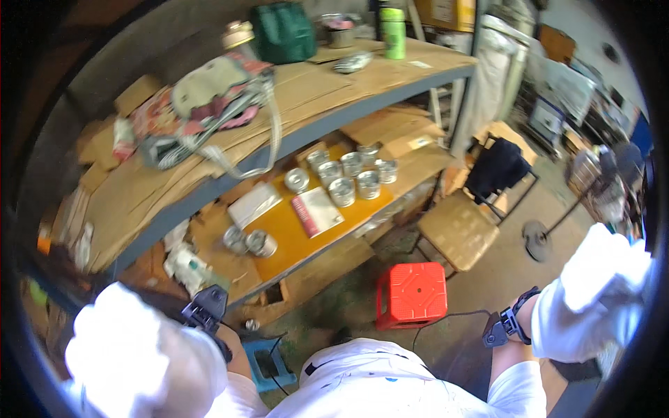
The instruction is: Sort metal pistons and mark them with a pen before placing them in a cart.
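My left hand [143, 355], in a white glove, is raised at the lower left, held apart from the shelving. My right hand [599, 289], gloved in white too, is lifted at the far right, in front of the floor area. Strong glare washes out both gloves, so the fingers do not show clearly and I see no object in either. Each wrist carries a black strapped device, the left one [206, 308] and the right one [503, 327]. Nearest to my left hand is a crumpled white plastic bag [187, 268] on the lower shelf.
Cardboard covers the upper shelf [313, 87], which bears a backpack [202, 104], green bag [283, 33] and green bottle [394, 35]. Below, several metal tins [342, 191] and a booklet [318, 211] lie on an orange board. A red stool [412, 292] and chair [460, 230] stand right.
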Action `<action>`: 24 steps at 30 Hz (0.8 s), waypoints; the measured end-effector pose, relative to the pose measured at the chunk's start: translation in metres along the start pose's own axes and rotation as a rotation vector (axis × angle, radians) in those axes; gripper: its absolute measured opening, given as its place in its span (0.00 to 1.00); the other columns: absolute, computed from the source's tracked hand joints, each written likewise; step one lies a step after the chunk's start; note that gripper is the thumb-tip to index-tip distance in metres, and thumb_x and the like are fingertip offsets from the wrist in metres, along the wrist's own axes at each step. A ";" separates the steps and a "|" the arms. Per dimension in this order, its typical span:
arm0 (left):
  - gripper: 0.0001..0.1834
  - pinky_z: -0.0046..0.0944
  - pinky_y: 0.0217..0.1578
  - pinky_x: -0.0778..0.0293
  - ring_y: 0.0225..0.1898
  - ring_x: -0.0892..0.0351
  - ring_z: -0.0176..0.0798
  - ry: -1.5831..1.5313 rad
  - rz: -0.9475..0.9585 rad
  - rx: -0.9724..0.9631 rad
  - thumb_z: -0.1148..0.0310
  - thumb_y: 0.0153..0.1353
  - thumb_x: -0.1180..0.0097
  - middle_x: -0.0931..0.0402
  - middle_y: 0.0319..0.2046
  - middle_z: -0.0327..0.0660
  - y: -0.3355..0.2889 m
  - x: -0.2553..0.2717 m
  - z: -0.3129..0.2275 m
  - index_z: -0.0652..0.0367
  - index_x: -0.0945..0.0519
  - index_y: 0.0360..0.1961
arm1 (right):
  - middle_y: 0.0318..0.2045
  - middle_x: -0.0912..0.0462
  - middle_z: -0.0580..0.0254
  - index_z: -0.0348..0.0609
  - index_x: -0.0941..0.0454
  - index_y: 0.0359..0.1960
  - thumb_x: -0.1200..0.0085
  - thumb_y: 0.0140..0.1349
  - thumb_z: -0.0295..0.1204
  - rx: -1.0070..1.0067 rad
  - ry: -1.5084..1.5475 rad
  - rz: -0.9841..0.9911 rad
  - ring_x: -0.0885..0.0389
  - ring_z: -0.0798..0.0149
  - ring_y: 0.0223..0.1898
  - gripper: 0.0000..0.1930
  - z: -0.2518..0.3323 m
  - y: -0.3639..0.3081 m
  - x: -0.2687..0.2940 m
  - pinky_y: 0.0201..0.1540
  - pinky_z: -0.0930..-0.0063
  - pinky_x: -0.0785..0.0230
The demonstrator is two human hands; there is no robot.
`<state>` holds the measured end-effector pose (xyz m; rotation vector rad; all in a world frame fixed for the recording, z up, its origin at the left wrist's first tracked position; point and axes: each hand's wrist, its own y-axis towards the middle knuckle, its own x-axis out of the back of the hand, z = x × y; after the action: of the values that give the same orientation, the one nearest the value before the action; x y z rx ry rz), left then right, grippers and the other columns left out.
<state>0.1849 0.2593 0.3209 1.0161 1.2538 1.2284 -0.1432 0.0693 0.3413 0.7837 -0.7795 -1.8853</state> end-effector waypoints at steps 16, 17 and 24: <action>0.14 0.38 0.50 0.25 0.46 0.20 0.39 -1.391 0.964 1.802 0.73 0.68 0.54 0.20 0.45 0.46 -0.191 -0.038 -0.081 0.67 0.23 0.50 | 0.52 0.21 0.52 0.42 0.24 0.54 0.53 0.69 0.35 -0.655 -0.223 -0.368 0.20 0.54 0.50 0.16 -0.250 -0.148 -0.047 0.53 0.66 0.29; 0.16 0.41 0.53 0.26 0.49 0.21 0.42 -1.419 1.023 1.636 0.69 0.71 0.57 0.22 0.49 0.47 -0.190 -0.042 -0.092 0.67 0.24 0.53 | 0.49 0.19 0.53 0.42 0.23 0.52 0.53 0.69 0.35 -0.639 -0.248 -0.478 0.20 0.55 0.48 0.15 -0.250 -0.155 -0.045 0.51 0.67 0.28; 0.24 0.52 0.66 0.43 0.67 0.38 0.47 -1.188 -1.469 4.096 0.60 0.69 0.55 0.35 0.65 0.44 -0.237 -0.088 -0.153 0.58 0.31 0.63 | 0.31 0.18 0.67 0.41 0.19 0.37 0.48 0.68 0.37 -0.590 -0.643 -0.947 0.21 0.75 0.33 0.12 -0.238 -0.216 0.012 0.37 0.77 0.29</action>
<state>0.0632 0.1323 0.0830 -0.1908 -0.0743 2.3172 -0.0709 0.0936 0.0290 0.1186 -0.1236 -3.0923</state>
